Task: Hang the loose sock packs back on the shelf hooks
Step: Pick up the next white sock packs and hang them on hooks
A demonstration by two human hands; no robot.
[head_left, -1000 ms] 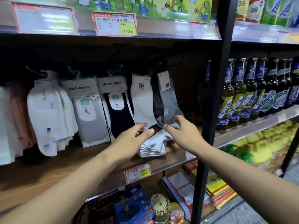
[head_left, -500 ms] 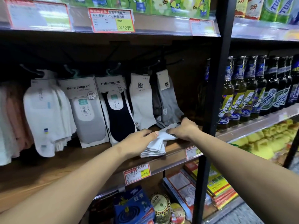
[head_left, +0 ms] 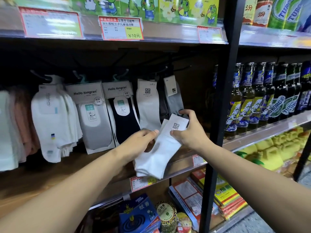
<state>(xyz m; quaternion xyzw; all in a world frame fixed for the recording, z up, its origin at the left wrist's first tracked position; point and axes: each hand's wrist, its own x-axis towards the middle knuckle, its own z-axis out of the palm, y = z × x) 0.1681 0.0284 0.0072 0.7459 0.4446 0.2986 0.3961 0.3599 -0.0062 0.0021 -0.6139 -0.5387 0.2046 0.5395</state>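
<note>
**Stock:** Lifted since a second ago: one pair of white knit ankle socks with a white paper band (head_left: 161, 145), up off the brown wooden shelf (head_left: 50, 174) where it lay crumpled. Present location: in the air before the shelf's front edge, band end uppermost, toes hanging.

**Check:** Hands?

**Stock:** Left hand (head_left: 139, 142) pinches the pair's left edge, thumb in front, the rest behind. Right hand (head_left: 190, 130) holds the band, thumb on its face, fingers (head_left: 185, 112) curled over the top.

**Check:** Step in hand?

**Stock:** Probably re-hanging, between the hanging white socks with the matching band (head_left: 148, 105) and the hanging grey socks (head_left: 174, 101).

**Check:** Handling notes?

**Stock:** Keep the right grip on the stiff band, not the soft knit. Left hand steadies the limp toe only. Any hanger loop at the band's top is hidden under the fingers, so locate it first. Raise the pair straight up and square to the row, without brushing the neighbouring pairs loose.
</note>
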